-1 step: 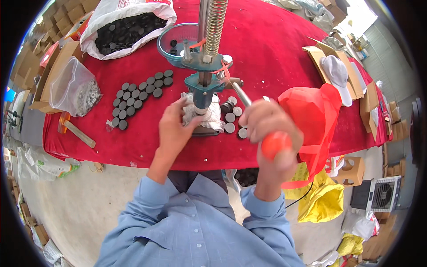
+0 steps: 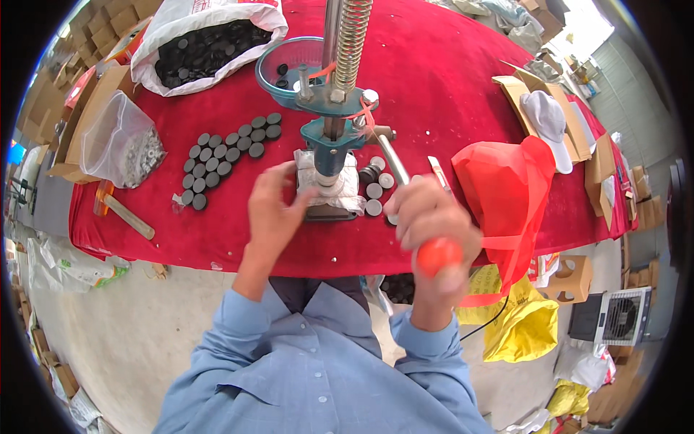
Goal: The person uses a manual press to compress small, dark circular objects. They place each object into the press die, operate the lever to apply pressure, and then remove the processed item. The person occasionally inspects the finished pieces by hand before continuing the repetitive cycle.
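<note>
Red-knobbed lever [image 2: 392,156] of the teal press [image 2: 330,158] is clenched in right hand [image 2: 437,226], left hand [image 2: 273,208] released, fingers spread by white padding [image 2: 345,194] under the press, contact unclear, dark discs [image 2: 232,155] grouped farther left on red tablecloth [image 2: 246,76].

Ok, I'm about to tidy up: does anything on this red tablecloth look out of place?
Perhaps the pale baseball cap by the open cardboard box on the right: it's clothing, not work material.
</note>
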Demonstrator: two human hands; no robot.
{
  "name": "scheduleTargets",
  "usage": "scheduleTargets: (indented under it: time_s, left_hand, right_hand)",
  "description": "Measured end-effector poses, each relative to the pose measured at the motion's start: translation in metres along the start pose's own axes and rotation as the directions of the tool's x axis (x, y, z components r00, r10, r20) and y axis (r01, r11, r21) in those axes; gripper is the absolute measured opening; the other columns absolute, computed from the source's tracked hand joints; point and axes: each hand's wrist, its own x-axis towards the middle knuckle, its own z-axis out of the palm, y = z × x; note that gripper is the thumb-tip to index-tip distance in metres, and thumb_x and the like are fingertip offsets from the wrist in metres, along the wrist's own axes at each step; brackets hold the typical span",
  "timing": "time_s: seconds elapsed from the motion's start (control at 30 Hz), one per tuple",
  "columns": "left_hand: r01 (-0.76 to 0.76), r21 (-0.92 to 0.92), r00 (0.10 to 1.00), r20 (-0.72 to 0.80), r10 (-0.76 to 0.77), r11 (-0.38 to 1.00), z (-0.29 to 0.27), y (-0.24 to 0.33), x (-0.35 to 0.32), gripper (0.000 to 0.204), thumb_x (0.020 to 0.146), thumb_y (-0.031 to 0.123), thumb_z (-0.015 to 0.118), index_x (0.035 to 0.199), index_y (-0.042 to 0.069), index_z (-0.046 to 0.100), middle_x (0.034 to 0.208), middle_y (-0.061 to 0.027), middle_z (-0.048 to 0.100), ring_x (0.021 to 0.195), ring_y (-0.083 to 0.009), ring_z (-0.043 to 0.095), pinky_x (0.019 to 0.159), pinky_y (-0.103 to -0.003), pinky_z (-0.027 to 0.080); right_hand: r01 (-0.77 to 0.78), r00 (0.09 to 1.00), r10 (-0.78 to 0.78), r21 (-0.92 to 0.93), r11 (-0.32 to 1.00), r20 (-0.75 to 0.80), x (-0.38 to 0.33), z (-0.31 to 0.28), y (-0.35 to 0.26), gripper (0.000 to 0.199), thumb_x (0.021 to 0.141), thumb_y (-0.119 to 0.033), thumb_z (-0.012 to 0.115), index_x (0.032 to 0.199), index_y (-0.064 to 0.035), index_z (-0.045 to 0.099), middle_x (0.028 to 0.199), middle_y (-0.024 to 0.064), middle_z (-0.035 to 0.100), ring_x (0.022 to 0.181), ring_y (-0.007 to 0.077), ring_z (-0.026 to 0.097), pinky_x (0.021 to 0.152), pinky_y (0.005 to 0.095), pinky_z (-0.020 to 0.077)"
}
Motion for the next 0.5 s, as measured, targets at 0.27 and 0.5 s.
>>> scheduleTargets:
  time_s: [0.27, 0.5]
  left_hand:
    - [0.256, 0.718, 0.964, -0.243, -0.111, 0.648, -0.114, -0.114, -0.032, 0.048, 0.092, 0.021, 0.078, 0.134, 0.002, 0.064, 0.143, -0.0215, 0.056, 0.131, -0.0402, 0.053, 0.109, -0.052, 0.044]
    - [0.036, 0.600, 0.991, -0.127, 0.050, 0.799, -0.106, -0.109, -0.050, 0.039, 0.092, 0.014, 0.078, 0.127, -0.001, 0.069, 0.148, -0.0221, 0.053, 0.132, -0.0427, 0.054, 0.108, -0.050, 0.047]
  right_hand:
    - [-0.074, 0.985, 0.062, -0.068, 0.995, -0.161, -0.071, 0.020, 0.008, 0.059, 0.093, -0.062, 0.061, 0.083, -0.0041, 0.066, 0.089, 0.0134, 0.066, 0.109, 0.0381, 0.061, 0.092, 0.0504, 0.0505]
    - [-0.025, 0.999, 0.020, -0.145, 0.989, -0.034, -0.026, 0.005, -0.008, 0.054, 0.092, -0.055, 0.063, 0.083, -0.0025, 0.066, 0.084, 0.0134, 0.065, 0.091, 0.0339, 0.065, 0.080, 0.0455, 0.0532]
